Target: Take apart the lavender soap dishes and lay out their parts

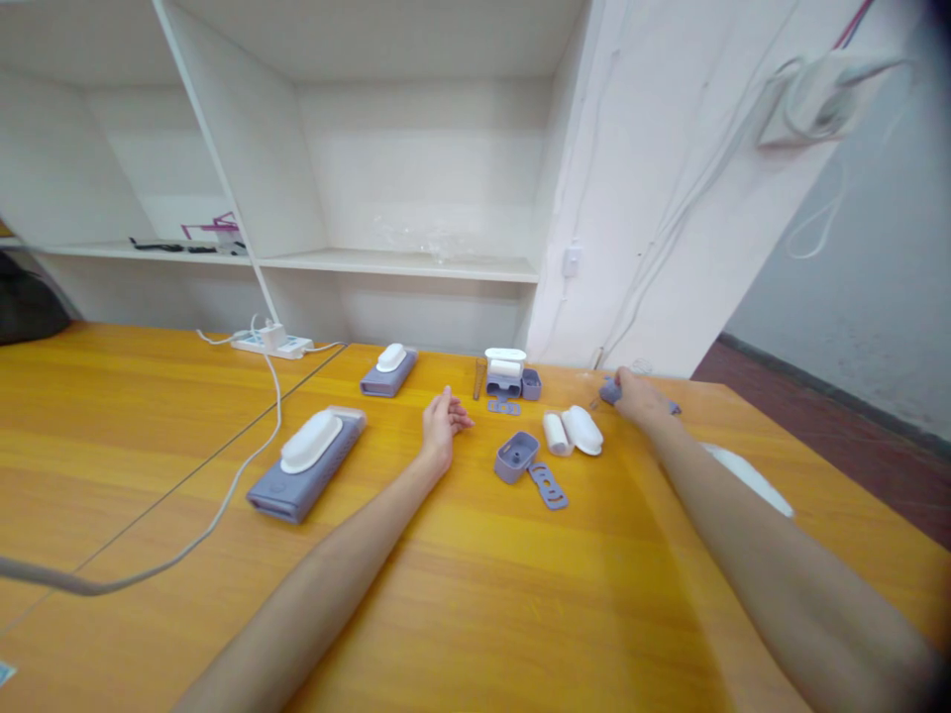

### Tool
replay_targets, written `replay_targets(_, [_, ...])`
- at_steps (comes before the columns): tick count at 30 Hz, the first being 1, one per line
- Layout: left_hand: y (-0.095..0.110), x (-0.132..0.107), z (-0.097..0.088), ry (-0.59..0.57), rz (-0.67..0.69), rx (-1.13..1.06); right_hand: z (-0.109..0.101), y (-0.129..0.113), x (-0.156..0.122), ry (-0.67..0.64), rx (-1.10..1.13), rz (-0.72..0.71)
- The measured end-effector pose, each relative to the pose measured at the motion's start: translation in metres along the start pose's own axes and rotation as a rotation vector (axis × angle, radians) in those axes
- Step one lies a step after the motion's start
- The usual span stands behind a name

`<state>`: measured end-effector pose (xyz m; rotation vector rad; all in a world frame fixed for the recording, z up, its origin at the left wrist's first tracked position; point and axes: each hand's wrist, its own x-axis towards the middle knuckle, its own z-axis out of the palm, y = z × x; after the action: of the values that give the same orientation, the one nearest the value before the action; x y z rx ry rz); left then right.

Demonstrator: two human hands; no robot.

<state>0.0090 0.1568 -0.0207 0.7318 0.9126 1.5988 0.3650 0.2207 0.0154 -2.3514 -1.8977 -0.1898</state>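
My left hand [444,428] rests on the table with its fingers apart and slightly curled, holding nothing. Right of it lie a purple-grey plastic cup [515,457] and a flat purple-grey strip with cut-outs [548,485]. Beyond these are a white roll [557,434] and a white oval cap [583,430], side by side. At the far right, my right hand [640,396] has its fingers closed on a purple-grey plastic part [610,391], mostly hidden under the hand. A group of parts with a purple-grey housing [503,384] and a coil spring [478,380] stands at the back.
Two purple-grey units with white caps, a nearer one [306,465] and a farther one [388,371], lie at left. A white cable [223,515] runs from a power strip [273,342] across the table. A white object [747,477] lies partly behind my right forearm. Shelves [401,261] stand behind.
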Motion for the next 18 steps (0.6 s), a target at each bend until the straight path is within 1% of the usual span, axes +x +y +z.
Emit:
replay_targets(5, [0.0, 0.0, 0.001, 0.006, -0.004, 0.005, 0.002, -0.001, 0.0, 0.023, 0.015, 0.042])
replay_targets(9, [0.0, 0.0, 0.001, 0.005, -0.003, 0.01, 0.001, -0.002, 0.002, 0.057, 0.132, 0.147])
replay_targets(11, [0.0, 0.0, 0.001, 0.004, -0.003, 0.009, 0.0, -0.004, 0.0, 0.069, 0.162, 0.179])
replay_targets(14, [0.0, 0.0, 0.0, 0.002, -0.003, 0.007, -0.001, -0.01, -0.005, 0.104, 0.146, 0.172])
replay_targets(16, [0.0, 0.0, 0.0, 0.002, -0.004, 0.007, -0.001, -0.015, -0.01, 0.162, 0.104, 0.161])
replay_targets(18, [0.0, 0.0, 0.0, 0.0, -0.005, 0.008, -0.001, -0.02, -0.013, 0.208, 0.067, 0.199])
